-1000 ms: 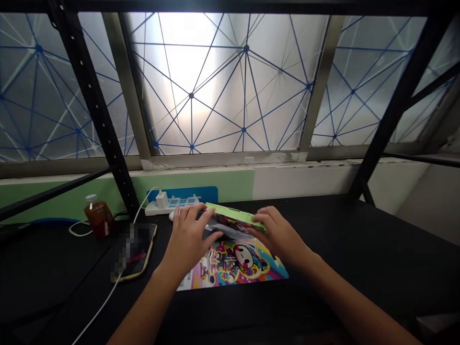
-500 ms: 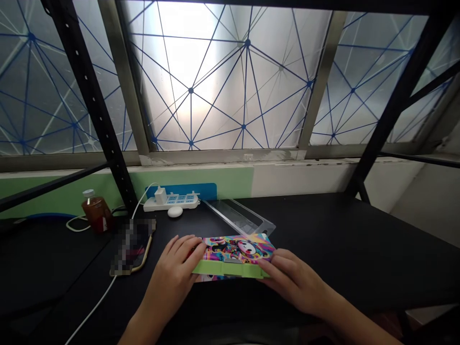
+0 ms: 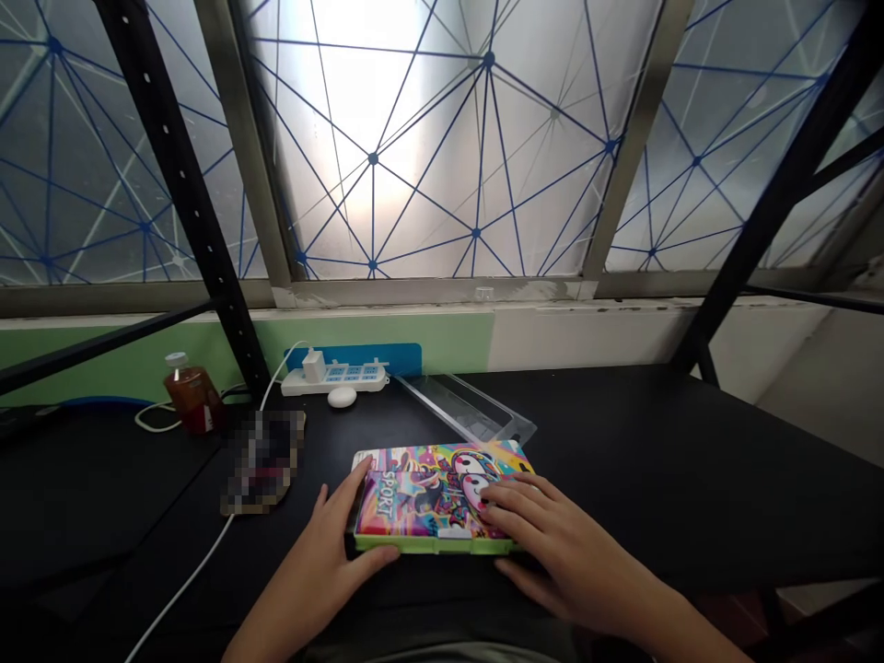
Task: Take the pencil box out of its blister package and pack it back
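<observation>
A pencil case (image 3: 421, 502) with bright cartoon print, the word SPORT and a lime-green front edge lies at the near side of the black desk. Its lid is down. My left hand (image 3: 335, 543) grips the left end, with the thumb along the front edge and the fingers at the side. Over the right end lies my right hand (image 3: 545, 539), fingers on the printed lid and thumb below the front edge. Behind the case, a clear plastic sleeve or box (image 3: 476, 414) lies close to its back edge.
A white power strip (image 3: 335, 376) with a plugged-in charger stands by the wall, a white oval object (image 3: 342, 397) before it. To the left are a phone (image 3: 266, 460) on a white cable and a bottle (image 3: 193, 396) of brown liquid. Black shelf posts (image 3: 186, 203) frame the desk.
The pencil case has tipped from showing its green front side to lying with its printed lid facing up. My left hand has shifted to its left end; my right fingers now spread over the lid.
</observation>
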{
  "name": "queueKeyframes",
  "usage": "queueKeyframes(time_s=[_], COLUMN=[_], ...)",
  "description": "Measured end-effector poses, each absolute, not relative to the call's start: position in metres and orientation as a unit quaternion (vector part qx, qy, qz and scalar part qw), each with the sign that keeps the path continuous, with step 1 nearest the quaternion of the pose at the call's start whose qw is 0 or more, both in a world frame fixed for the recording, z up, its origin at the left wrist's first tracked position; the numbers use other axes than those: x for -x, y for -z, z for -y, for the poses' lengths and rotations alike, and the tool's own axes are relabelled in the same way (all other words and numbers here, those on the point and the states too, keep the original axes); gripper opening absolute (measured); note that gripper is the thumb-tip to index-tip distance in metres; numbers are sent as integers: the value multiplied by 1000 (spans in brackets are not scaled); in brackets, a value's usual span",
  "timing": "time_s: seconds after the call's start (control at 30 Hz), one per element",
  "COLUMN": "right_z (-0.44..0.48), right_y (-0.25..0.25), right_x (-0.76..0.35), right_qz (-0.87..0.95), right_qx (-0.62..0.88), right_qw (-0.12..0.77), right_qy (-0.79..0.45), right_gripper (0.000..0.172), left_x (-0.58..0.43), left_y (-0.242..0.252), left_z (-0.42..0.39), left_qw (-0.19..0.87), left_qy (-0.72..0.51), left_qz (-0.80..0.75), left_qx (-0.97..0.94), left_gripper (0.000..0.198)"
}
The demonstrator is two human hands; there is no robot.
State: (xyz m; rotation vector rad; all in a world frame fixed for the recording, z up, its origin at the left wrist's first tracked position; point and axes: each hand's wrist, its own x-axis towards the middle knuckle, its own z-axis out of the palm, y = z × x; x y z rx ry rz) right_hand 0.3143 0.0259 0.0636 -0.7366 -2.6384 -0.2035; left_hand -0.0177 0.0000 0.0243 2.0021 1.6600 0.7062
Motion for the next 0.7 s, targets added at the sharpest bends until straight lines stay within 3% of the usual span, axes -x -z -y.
queueKeyframes(time_s=[0.17,0.3,0.4,0.57,0.7], right_z=[-37,-49,-62,-98,-99], right_y=[-68,-67,-79,-98,-89], right_x=[-292,-272,-270,-283,-290], right_qz=[936,943,932,881,861], right_qx=[296,265,283,378,403], right_qw=[173,149,156,204,243], right_qy=[77,135,162,197,191], right_gripper=[65,55,34,47,41], left_x=[13,9,7,6,6], left_y=[-27,-31,-33,-35,-33], left_z=[1,4,4,6,7], left_qw=[272,268,251,237,232], left_qy=[-311,-332,-324,-305,-289], left_qz=[-601,-603,-603,-620,-622], left_qx=[-685,-674,-684,-683,-690], left_gripper=[94,97,102,118,101])
